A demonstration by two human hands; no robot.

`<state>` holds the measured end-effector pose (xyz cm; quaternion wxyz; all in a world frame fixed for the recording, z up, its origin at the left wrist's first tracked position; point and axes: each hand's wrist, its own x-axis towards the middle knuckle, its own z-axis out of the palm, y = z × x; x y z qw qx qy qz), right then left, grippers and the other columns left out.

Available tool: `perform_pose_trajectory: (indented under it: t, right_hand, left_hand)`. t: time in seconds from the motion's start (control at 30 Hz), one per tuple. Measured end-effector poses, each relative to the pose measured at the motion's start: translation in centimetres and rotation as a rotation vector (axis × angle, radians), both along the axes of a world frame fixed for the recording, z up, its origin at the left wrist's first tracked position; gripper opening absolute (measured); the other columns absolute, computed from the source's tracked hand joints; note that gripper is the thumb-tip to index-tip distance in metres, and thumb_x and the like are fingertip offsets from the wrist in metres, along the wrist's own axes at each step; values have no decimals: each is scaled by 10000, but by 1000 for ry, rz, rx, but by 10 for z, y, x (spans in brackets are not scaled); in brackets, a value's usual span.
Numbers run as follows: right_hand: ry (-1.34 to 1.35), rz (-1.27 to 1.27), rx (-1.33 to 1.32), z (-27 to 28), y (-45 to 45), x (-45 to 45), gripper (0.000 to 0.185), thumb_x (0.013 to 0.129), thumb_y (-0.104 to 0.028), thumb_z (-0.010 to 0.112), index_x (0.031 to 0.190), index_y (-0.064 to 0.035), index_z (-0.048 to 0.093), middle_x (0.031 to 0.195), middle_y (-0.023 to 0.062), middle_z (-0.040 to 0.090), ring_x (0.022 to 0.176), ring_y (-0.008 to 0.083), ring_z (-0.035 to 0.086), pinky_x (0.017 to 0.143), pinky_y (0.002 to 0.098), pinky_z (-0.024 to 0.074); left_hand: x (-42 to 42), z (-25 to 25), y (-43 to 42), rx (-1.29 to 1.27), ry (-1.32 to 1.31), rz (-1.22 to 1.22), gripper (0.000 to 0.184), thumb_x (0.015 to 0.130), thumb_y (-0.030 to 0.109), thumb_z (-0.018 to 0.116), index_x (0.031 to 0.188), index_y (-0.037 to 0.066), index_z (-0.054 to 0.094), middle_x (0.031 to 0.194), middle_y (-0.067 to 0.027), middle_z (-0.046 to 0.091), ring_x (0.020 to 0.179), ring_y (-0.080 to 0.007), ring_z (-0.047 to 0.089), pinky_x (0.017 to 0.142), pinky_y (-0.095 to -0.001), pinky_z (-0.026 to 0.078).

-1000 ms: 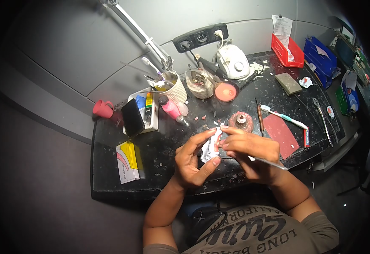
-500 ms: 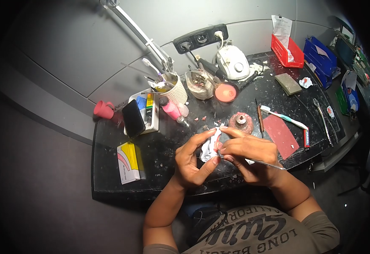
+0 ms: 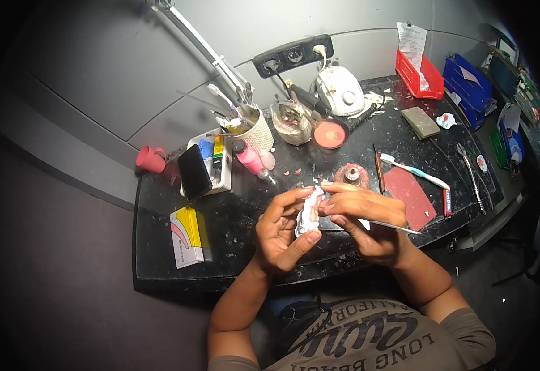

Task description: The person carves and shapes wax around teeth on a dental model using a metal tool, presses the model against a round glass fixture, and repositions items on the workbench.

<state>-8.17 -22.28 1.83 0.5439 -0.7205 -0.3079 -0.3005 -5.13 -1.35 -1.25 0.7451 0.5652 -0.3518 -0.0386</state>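
Note:
My left hand is closed around the edges of a white plaster dental model, thumb at the near end and fingers at the far end. Pink wax lies along the model's right side. In my right hand is a thin metal wax carver; its handle sticks out to the right below the knuckles. The carver's tip is at the wax, partly hidden by my fingers. Just beyond my right hand stands a spirit burner with a pinkish, stained body. A pink wax sheet lies to its right.
Right of the burner lie a brown-handled tool and a toothbrush. Farther back are a round dish of pink wax, a tool cup and a white control unit. At left are a phone and a box.
The model has turned slightly in my left hand, showing more of its wax side. My right hand and the carver have shifted a little; the handle's end is lower and farther right.

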Motion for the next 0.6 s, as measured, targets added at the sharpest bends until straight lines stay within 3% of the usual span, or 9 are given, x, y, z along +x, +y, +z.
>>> perform_pose_trajectory:
  t: [0.13,0.23,0.37,0.4,0.43,0.5,0.53,0.57,0.6]
  right_hand:
    - [-1,73,-38,2,-4,-1,203,833,42,783,1032,20,750,980,139,766,1113,382,731,1003,467,567]
    - [123,230,77,-4,-16,0,166,878,-28,778,1037,16,759,1010,125,786,1135,382,725,1067,542,500]
    - [178,261,318,-10,-16,-2,158,954,-120,739,1002,29,717,982,147,781,1089,347,739,1050,508,524]
    - [137,242,384,-11,-15,-2,199,987,-168,719,990,29,693,951,158,775,1047,330,753,1028,488,544]
    - [136,243,384,-13,-15,-5,199,987,-168,719,990,29,693,951,158,775,1047,330,753,1028,488,544]
    - [248,245,452,-18,-15,-10,272,1030,-248,672,983,19,644,898,167,758,938,302,776,982,467,575]
    - [170,218,429,-18,-10,-6,308,1053,-280,631,993,22,622,851,151,736,799,259,780,806,391,637]
    - [170,218,430,-18,-11,-8,308,1053,-280,631,993,22,622,851,151,736,799,259,780,806,391,637]
    - [280,258,470,-18,-12,-12,294,1057,-261,625,995,27,620,858,145,733,766,247,776,709,348,630]
  left_hand:
    - [0,2,0,-21,40,-16,669,898,2,731,1467,-104,395,1285,-220,633,1207,-232,627,1071,-351,473]
    - [0,5,0,-46,64,-10,658,900,-3,725,1464,-85,398,1255,-218,643,1181,-232,635,1051,-343,481]
    - [8,0,2,-93,41,-23,840,847,-14,801,1520,-41,297,1173,-196,685,1164,-227,645,1046,-353,475]
    - [10,1,0,-83,53,0,951,812,2,851,1546,-23,247,1139,-187,711,1137,-214,662,1146,-403,414]
    - [11,1,-1,-83,52,1,951,812,2,851,1546,-23,247,1139,-187,711,1137,-214,662,1146,-403,414]
    - [14,2,-2,4,-15,47,958,807,11,862,1548,-19,256,1135,-191,726,1115,-200,676,1236,-455,309]
    - [12,3,-5,-16,14,59,912,812,5,849,1533,-31,293,1125,-195,734,1110,-198,685,1272,-488,237]
    - [11,2,-5,-15,14,59,912,812,5,849,1533,-31,293,1125,-195,734,1110,-198,685,1272,-488,237]
    - [11,2,-5,-19,59,85,883,834,88,850,1519,-51,311,1060,-164,739,1111,-252,697,1258,-524,260]
